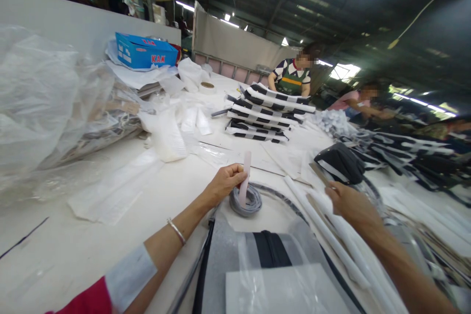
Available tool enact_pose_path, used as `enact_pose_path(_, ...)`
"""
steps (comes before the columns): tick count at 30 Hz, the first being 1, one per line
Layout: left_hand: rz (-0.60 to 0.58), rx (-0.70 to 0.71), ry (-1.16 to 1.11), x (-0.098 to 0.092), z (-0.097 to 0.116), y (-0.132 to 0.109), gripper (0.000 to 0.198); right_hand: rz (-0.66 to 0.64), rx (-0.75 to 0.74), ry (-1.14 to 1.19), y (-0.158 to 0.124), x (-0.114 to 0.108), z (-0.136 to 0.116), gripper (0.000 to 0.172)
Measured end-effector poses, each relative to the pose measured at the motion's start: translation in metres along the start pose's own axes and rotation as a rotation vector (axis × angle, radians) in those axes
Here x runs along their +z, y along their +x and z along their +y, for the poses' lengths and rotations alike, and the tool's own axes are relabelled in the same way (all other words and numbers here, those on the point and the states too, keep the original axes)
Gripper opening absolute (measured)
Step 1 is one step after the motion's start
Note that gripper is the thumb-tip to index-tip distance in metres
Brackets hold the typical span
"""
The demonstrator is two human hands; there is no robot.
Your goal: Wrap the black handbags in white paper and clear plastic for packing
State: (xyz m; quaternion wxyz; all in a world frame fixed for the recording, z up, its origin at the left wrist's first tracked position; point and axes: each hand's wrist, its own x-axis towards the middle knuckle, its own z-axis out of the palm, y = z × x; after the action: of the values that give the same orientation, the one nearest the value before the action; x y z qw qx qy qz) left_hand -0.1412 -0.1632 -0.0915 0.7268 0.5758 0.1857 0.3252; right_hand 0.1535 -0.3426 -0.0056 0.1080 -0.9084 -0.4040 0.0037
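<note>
I see the left hand [231, 176] pinching a pale strip [247, 163] upright at twelve o'clock, lower end at the grey coil [254, 202], presumably for control; the right hand [348, 202], one o'clock, grips a blurred brown stick [320, 174].

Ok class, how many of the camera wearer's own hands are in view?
2: the left hand holds a pale strip at the grey coil; the right hand, blurred, is near the black bundle. Neither is hidden.
</note>
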Motion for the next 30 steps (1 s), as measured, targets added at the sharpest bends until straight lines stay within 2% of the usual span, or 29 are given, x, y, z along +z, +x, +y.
enact_pose_path(2,0.014,0.018,0.012,0.001,0.000,0.000,0.034,0.072,0.010,-0.151,0.003,-0.009,0.020,0.040)
enact_pose_path(4,0.035,0.035,0.039,0.002,0.000,0.000,0.034,0.005,0.012,0.012,-0.003,-0.009,0.013,0.041)
enact_pose_path(7,0.069,0.053,0.110,0.005,0.002,-0.003,0.031,-0.260,-0.007,0.507,-0.022,0.005,-0.037,0.041)
enact_pose_path(9,0.072,0.069,0.173,0.006,0.004,-0.005,0.028,-0.363,-0.045,0.721,-0.036,0.017,-0.080,0.043)
enact_pose_path(12,0.048,0.089,0.258,0.008,0.004,-0.007,0.027,-0.456,-0.107,0.936,-0.049,0.032,-0.130,0.043)
enact_pose_path(15,0.022,0.083,0.320,0.009,0.001,-0.008,0.031,-0.491,-0.182,1.056,-0.050,0.040,-0.153,0.036)
enact_pose_path(19,0.018,0.125,0.453,0.005,0.000,-0.006,0.026,-0.417,-0.180,1.100,-0.043,0.044,-0.157,0.035)
enact_pose_path(22,0.054,0.212,0.694,-0.002,-0.003,-0.003,0.018,-0.312,-0.151,1.125,-0.044,0.040,-0.150,0.036)
enact_pose_path(25,0.056,0.197,0.928,-0.008,-0.010,-0.001,0.036,-0.217,-0.218,1.039,-0.055,0.037,-0.140,0.031)
enact_pose_path(30,-0.005,0.039,1.080,-0.005,-0.020,-0.002,0.054,-0.190,-0.392,0.784,-0.077,0.047,-0.122,0.016)
